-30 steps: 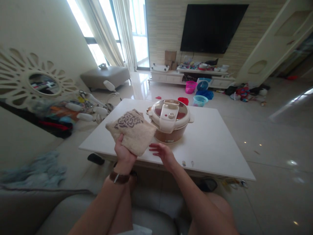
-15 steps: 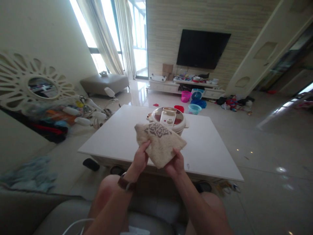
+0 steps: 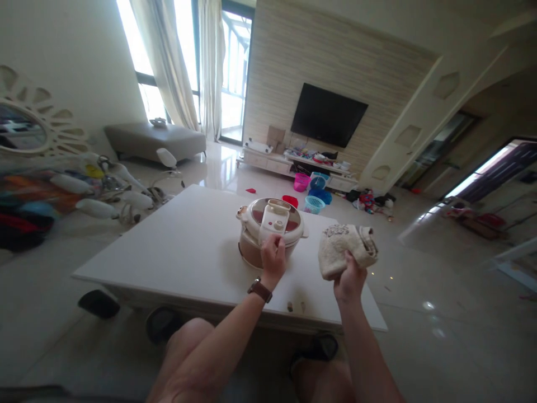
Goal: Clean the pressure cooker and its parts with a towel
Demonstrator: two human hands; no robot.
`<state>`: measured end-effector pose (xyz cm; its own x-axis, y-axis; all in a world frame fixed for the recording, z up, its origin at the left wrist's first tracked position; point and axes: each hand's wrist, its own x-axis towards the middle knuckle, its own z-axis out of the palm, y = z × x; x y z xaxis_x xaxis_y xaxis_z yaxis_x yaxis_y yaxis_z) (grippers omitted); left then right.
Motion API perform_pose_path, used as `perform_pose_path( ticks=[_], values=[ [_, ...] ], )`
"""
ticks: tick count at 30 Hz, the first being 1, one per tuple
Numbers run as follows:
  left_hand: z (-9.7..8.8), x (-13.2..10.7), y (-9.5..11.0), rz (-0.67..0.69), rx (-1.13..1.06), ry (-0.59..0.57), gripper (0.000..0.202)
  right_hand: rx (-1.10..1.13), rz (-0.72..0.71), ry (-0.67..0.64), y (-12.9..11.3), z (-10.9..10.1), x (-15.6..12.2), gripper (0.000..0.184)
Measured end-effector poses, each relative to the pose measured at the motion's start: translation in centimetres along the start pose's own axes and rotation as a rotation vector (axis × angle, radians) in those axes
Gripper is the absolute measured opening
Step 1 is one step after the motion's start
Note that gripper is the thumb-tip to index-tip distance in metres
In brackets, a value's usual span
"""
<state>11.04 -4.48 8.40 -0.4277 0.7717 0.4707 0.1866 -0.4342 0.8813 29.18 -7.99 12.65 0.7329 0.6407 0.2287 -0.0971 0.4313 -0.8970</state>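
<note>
Left hand (image 3: 274,257) curls at the lidded cooker (image 3: 271,225), grip and contents unclear; right hand (image 3: 351,280) clasps a towel (image 3: 340,252).

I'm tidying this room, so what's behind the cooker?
Beyond the cooker and the white table, a red container and a turquoise basket show. The tabletop directly behind the cooker is covered and cannot be seen.

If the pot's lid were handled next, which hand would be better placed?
Left hand, probably: its fingers are at the front of the lid on the pot, while the right hand holds the folded cloth away to the right.
</note>
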Motion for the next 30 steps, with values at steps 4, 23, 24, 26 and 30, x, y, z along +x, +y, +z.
perform_pose_path(
  ticks=[4, 23, 24, 26, 30],
  values=[
    [-3.0, 2.8, -3.0, 0.117, 0.067, 0.205, 0.008, -0.404, -0.249, -0.350, 2.5, 4.8, -0.4, 0.032],
    [-10.2, 7.3, -9.6, -0.452, -0.059, -0.055, 0.025, -0.666, -0.649, -0.753, 8.7, 7.8, -4.1, 0.064],
    [-10.3, 7.3, -9.6, -0.482, -0.077, -0.067, 0.027, -0.630, -0.628, -0.718, 9.6, 6.7, -5.1, 0.062],
    [-10.3, 7.4, -9.5, -0.557, -0.117, -0.090, 0.029, -0.570, -0.538, -0.677, 11.1, 5.2, -6.8, 0.059],
    [-10.1, 7.4, -9.3, -0.670, -0.162, -0.126, 0.033, -0.423, -0.336, -0.565, 12.3, 4.9, -7.4, 0.054]
  ],
)
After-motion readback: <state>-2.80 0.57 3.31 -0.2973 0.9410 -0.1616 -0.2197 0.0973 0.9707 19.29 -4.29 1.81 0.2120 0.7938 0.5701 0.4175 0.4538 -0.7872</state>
